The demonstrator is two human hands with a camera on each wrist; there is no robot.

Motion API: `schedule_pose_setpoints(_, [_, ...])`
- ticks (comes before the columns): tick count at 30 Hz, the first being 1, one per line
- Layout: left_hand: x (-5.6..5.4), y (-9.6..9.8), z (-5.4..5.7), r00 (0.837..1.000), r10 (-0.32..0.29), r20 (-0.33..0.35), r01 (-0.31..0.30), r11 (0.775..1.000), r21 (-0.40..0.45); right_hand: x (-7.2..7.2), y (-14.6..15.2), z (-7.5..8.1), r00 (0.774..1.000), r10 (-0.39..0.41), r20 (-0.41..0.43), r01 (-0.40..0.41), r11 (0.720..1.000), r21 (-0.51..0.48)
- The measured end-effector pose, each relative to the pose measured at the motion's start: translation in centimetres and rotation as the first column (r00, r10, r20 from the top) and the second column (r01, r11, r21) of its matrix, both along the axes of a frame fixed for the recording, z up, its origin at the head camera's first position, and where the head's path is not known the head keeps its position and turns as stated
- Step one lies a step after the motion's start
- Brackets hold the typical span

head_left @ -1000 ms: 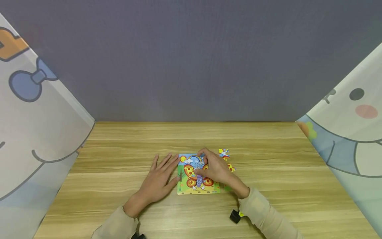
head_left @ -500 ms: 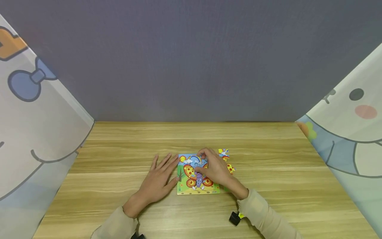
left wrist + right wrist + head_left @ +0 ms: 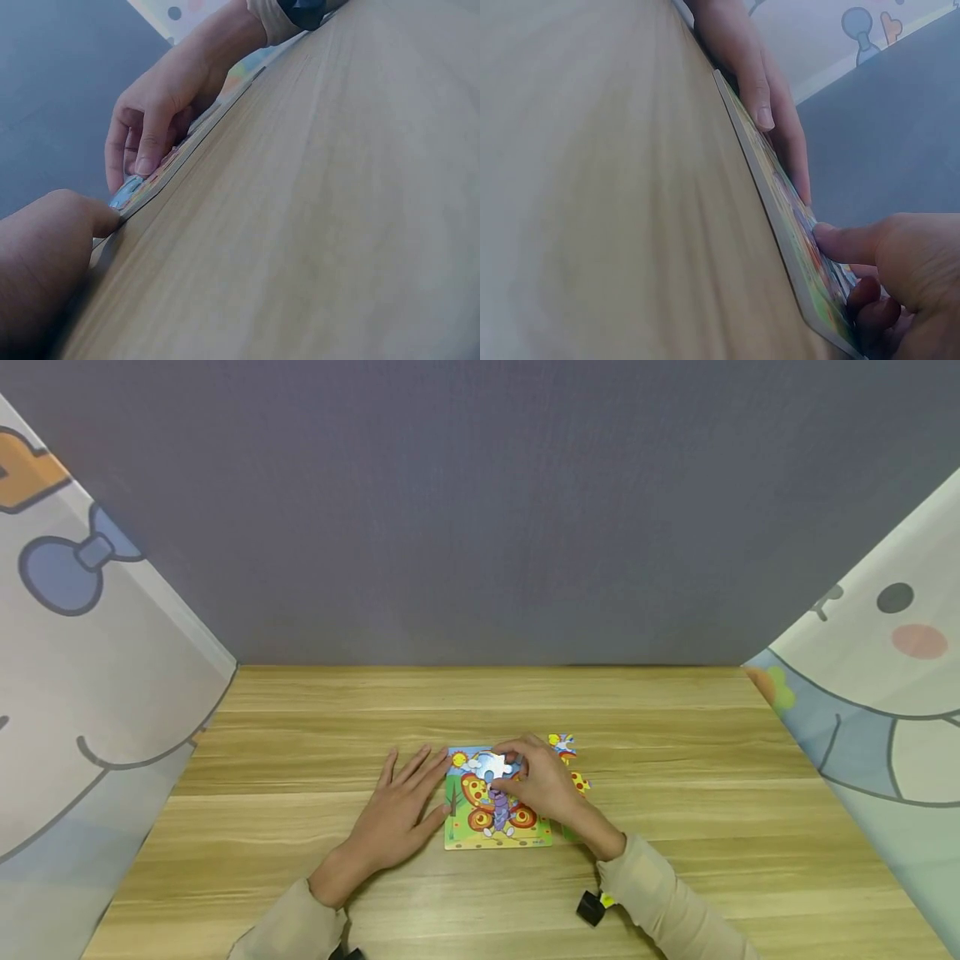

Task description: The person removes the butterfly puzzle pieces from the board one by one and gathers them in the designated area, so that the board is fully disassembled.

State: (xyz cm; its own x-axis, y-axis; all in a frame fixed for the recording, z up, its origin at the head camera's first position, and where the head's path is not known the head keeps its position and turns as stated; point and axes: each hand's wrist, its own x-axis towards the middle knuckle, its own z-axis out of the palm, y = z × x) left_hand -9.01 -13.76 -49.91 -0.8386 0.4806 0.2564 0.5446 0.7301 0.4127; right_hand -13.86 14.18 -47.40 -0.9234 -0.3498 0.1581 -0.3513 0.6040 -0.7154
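While left grip (image 3: 395, 820), spread, touches one puzzle (image 3: 463, 832) | right grip (image 3: 543, 785) pinches one piece (image 3: 491, 766)

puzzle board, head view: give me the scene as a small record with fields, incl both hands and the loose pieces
board: butterfly puzzle board, flat on the wooden table
left hand: spread, touching the board's left edge
right hand: pinching the pale blue piece over the board's upper part
piece fully seated: cannot tell
loose pieces: right of the board, a yellow, blue and white piece, a yellow piece with red dots, a green piece partly hidden
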Motion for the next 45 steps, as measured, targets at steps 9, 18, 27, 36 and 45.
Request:
schedule_pose_setpoints(9, [0.0, 0.0, -0.1, 1.0, -0.001, -0.009, 0.001, 1.0, -0.002, 0.1, 0.0, 0.3, 1.0, 0.01, -0.018, -0.01, 1.0, 0.018])
schedule_pose_setpoints(18, [0.0, 0.0, -0.2, 0.999, -0.006, -0.041, 0.006, 1.0, 0.013, 0.2, 0.0, 0.0, 0.996, 0.026, -0.085, -0.024, 0.999, 0.028])
schedule_pose_setpoints(27, [0.0, 0.1, -0.3, 0.999, -0.005, -0.052, 0.006, 1.0, 0.022, 0.2, 0.5, 0.3, 0.995, 0.031, -0.1, -0.032, 0.999, -0.003])
schedule_pose_setpoints(36, [-0.2, 0.1, -0.5, 1.0, -0.005, -0.015, 0.005, 1.0, -0.002, 0.0, 2.0, 1.1, 0.982, 0.027, -0.187, -0.026, 1.0, 0.005])
schedule_pose_setpoints(45, [-0.2, 0.0, -0.4, 1.0, -0.005, -0.015, 0.005, 1.0, -0.008, 0.2, 4.1, 1.7, 0.978, 0.038, -0.203, -0.038, 0.999, 0.006])
